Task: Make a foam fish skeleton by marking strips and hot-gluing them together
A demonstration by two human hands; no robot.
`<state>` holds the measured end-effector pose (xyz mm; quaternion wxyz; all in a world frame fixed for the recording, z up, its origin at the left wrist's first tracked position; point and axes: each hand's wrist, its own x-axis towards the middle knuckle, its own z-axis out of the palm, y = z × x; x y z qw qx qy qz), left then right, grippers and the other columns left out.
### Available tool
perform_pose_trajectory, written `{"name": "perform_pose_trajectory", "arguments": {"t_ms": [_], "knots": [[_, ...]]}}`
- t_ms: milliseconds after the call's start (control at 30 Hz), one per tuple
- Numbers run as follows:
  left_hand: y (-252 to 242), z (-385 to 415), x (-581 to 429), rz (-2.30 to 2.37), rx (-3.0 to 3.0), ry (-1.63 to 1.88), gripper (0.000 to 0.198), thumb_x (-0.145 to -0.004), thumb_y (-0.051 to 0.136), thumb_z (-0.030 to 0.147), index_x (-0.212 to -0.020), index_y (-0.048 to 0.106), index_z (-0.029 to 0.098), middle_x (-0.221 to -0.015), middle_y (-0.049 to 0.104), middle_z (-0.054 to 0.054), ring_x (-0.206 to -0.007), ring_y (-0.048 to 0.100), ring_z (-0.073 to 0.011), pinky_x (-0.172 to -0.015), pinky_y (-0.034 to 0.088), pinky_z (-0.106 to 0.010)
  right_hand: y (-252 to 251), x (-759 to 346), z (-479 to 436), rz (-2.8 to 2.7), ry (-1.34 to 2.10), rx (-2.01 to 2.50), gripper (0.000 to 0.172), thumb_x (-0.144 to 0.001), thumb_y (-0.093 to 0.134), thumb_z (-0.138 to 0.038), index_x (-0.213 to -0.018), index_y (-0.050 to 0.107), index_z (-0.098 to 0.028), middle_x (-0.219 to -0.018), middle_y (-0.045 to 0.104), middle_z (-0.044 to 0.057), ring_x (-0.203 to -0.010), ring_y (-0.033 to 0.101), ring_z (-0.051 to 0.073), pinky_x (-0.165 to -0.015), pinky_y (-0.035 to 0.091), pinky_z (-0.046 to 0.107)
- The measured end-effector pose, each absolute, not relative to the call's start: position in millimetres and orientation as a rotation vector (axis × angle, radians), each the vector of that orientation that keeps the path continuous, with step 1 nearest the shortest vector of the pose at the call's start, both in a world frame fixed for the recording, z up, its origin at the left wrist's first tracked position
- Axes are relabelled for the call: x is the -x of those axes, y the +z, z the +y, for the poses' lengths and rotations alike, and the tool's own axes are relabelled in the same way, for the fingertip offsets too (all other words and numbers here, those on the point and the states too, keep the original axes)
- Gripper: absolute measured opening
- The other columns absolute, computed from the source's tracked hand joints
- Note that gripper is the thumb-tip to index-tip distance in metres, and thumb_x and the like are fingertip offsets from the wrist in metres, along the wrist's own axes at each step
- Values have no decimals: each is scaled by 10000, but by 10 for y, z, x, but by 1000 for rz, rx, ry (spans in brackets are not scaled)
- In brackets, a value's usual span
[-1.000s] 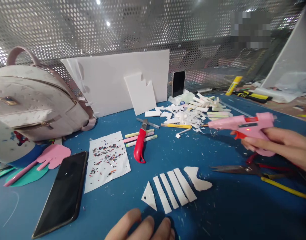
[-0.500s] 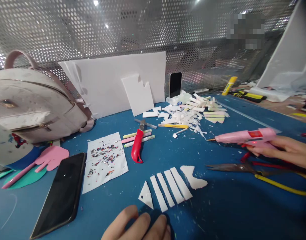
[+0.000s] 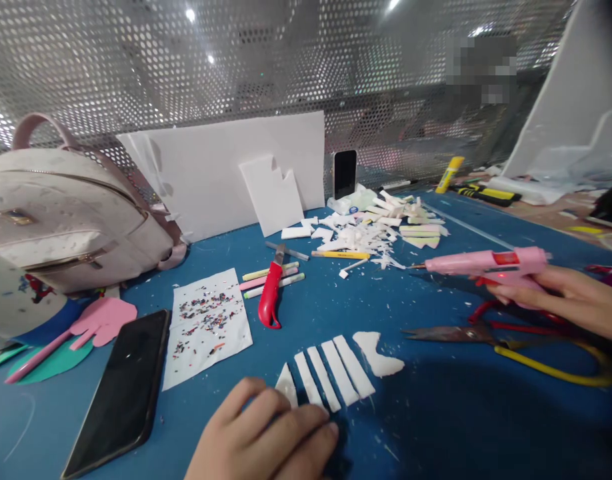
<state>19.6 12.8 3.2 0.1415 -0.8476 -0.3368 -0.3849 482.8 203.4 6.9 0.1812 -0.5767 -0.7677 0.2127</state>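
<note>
My right hand [image 3: 571,297] is closed around the handle of a pink hot glue gun [image 3: 479,261], held above the table with its nozzle pointing left. Beneath it lie scissors [image 3: 451,334] with red and yellow handles. My left hand [image 3: 269,433] is at the bottom middle, fingers loosely bent and apart, seemingly holding nothing. Its fingers cover the lower parts of a white triangular foam piece [image 3: 287,385] and the nearest of several white foam strips [image 3: 347,367]. A tail-shaped foam piece [image 3: 379,355] lies right of the strips, forming a fish outline.
A red-handled knife [image 3: 271,297] lies across several markers [image 3: 289,281]. Left are a paper with glittery bits [image 3: 206,347], a black phone [image 3: 119,393] and a backpack [image 3: 61,207]. Foam scraps [image 3: 366,233] pile up behind, before white boards [image 3: 201,180] and a standing phone [image 3: 345,175].
My left hand has moved up onto the foam pieces, covering the triangle's lower part. My right hand still holds the glue gun. The view has shifted slightly.
</note>
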Motion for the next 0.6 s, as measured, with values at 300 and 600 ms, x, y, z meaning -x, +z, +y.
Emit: {"name": "perform_pose_trajectory", "arguments": {"t_ms": [300,600], "knots": [[731,1067,-334,-1381,2796,-1075,212,-971,624,199,-1174,683,219,-1145,745,-23,-950,678,-150,-833,536,-302,266,-4521,1873,-2142,671,1490,590,-747,624,-782,-928,775,-242,-945,791,64,-867,729,335,-766,615,393],[474,2127,-1045,-1301,2977,-646,280,-933,697,221,-1201,646,159,-1196,686,-68,-1011,682,-189,-915,578,-405,312,-4463,1764,-2131,704,1369,497,-813,621,-716,-897,761,-247,-956,787,51,-873,719,305,-776,590,358]]}}
